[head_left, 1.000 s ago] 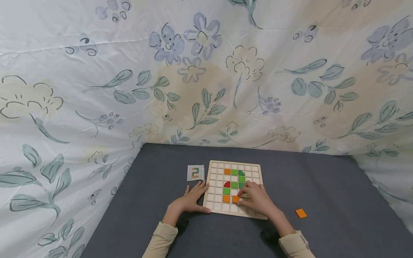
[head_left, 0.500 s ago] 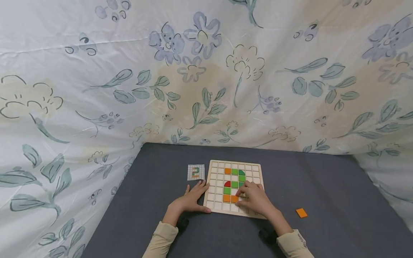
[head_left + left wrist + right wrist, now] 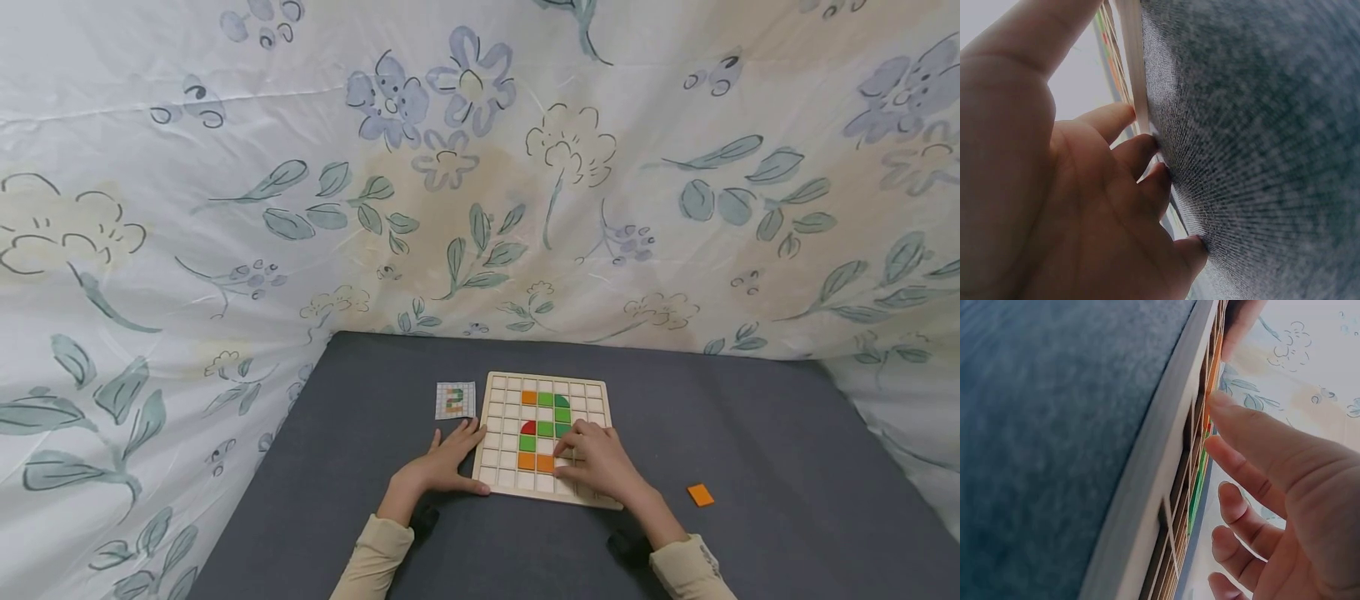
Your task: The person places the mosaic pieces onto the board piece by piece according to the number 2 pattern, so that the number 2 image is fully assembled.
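Note:
A wooden grid board (image 3: pixel 504 481) lies on the dark cloth, with green, orange and red pieces in its cells. My left hand (image 3: pixel 438 467) rests spread at the board's left edge, fingertips and thumb touching the frame. Over the board's lower right, my right hand (image 3: pixel 600 458) has its thumb and index fingertip apart, right beside an orange square tile (image 3: pixel 545 463). That tile lies flat in its cell next to another orange tile (image 3: pixel 527 462). In the right wrist view the thumb (image 3: pixel 1229 409) appears at the orange piece's edge; whether it touches cannot be told. The hand hides several right-hand cells.
A small pattern card (image 3: pixel 454 401) with a coloured grid figure lies left of the board. One loose orange tile (image 3: pixel 701 495) is on the dark tablecloth (image 3: pixel 750 433) to the right. A flowered curtain (image 3: pixel 480 183) hangs behind and at the sides.
The orange tile under the right hand has gone from slightly skewed to flat in its cell, beside the other one. The right fingers have drawn slightly right, off it. The left hand stays put.

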Motion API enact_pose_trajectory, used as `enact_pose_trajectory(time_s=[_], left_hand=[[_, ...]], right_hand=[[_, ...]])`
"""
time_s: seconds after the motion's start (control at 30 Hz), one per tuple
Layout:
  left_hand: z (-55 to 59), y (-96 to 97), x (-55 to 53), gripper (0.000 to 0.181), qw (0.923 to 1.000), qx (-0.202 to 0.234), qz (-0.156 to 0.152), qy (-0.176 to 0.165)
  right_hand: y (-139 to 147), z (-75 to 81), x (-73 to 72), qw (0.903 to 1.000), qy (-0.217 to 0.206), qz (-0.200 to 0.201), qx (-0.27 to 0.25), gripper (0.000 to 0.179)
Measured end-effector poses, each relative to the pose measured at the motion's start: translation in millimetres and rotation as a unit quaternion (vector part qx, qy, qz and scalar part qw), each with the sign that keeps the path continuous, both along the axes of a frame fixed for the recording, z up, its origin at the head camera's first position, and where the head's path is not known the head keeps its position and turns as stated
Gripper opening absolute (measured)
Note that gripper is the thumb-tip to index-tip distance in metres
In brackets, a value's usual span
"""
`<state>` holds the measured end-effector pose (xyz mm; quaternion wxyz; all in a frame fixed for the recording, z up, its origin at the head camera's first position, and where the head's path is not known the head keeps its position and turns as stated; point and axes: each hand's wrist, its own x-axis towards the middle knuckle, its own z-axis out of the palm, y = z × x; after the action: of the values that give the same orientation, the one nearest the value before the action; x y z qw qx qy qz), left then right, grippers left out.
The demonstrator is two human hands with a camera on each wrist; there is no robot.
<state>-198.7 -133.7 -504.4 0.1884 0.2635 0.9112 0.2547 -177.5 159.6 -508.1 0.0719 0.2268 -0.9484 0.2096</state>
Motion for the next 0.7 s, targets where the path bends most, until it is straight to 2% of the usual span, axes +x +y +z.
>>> enact_pose_trajectory(time_s=[0.23, 0.57, 0.7], left_hand=[[-0.3, -0.6, -0.1, 0.099, 1.0000, 0.001, -0.002, -0.002], [-0.5, 0.0, 0.0, 0.099, 1.0000, -0.003, -0.002, 0.002], [0.7, 0.1, 0.7, 0.099, 1.0000, -0.001, 0.000, 0.003]], right_hand=[[10.2, 1.2, 1.5, 0.9999, 0.010, -0.005, -0.005, 0.024], [31.3, 2.8, 6.3, 0.9994, -0.006, -0.034, -0.005, 0.026], [41.4, 3.1, 9.3, 0.9991, 0.004, -0.038, -0.018, 0.025]])
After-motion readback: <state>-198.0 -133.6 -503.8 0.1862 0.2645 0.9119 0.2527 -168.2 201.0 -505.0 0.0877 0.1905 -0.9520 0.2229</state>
